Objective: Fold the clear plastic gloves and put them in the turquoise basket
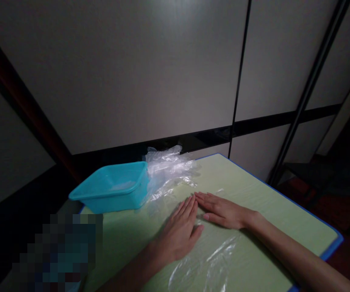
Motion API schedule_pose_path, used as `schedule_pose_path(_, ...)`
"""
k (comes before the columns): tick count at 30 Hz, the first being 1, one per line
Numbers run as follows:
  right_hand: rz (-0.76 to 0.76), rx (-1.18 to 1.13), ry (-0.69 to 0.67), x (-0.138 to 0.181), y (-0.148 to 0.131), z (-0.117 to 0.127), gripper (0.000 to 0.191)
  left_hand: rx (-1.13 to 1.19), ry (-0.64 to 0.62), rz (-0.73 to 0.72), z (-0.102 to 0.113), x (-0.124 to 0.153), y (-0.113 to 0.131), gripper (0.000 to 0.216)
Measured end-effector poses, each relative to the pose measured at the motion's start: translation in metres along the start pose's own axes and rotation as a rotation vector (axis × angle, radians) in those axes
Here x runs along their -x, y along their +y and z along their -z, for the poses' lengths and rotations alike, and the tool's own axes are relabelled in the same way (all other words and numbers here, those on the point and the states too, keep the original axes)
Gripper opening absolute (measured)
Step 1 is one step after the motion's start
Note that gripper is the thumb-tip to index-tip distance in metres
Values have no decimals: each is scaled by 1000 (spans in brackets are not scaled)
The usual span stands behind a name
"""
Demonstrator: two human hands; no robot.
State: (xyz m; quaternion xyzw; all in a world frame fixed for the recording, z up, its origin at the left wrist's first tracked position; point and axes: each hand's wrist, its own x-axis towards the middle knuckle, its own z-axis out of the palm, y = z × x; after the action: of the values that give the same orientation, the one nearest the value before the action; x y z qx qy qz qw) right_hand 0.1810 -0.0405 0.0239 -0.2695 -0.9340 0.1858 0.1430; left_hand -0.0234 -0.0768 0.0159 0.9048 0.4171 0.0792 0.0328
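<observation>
My left hand [181, 231] lies flat, palm down, its fingers stretched toward the middle of the table. Beside it my right hand [222, 211] also rests flat, fingers together and thumb apart, its fingertips meeting those of the left. Under and in front of both hands spreads a clear, thin plastic glove [205, 263], partly covered, so its full outline does not show. Beyond my left hand, a loose pile of clear disposable plastic gloves [169, 168] lies crumpled against a turquoise plastic basin [114, 200].
The pale green tabletop [272, 219] has a blue edge. Behind it stand grey wardrobe doors [163, 81] with a black band. A dark chair [327, 178] is at the right. Something pixelated [62, 251] covers the lower left.
</observation>
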Motion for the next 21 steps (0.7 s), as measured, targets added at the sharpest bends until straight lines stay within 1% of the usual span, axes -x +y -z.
schedule_pose_path(3,-7,100,-48,0,-2,-7,64,-11,-60,-5,-2,1,1,57)
schedule_pose_path(8,-61,161,-61,8,5,-6,65,-39,-104,-4,-1,3,0,58)
schedule_pose_path(11,-168,135,-29,19,17,0,63,-57,-110,-8,-1,3,-1,57)
schedule_pose_path(16,-419,124,-11,38,38,11,63,-59,-131,-2,-1,2,0,58)
schedule_pose_path(18,-484,130,-17,43,41,15,64,-45,-138,13,-1,2,0,58)
schedule_pose_path(21,-535,129,-25,45,42,18,65,-6,-137,36,2,2,0,59)
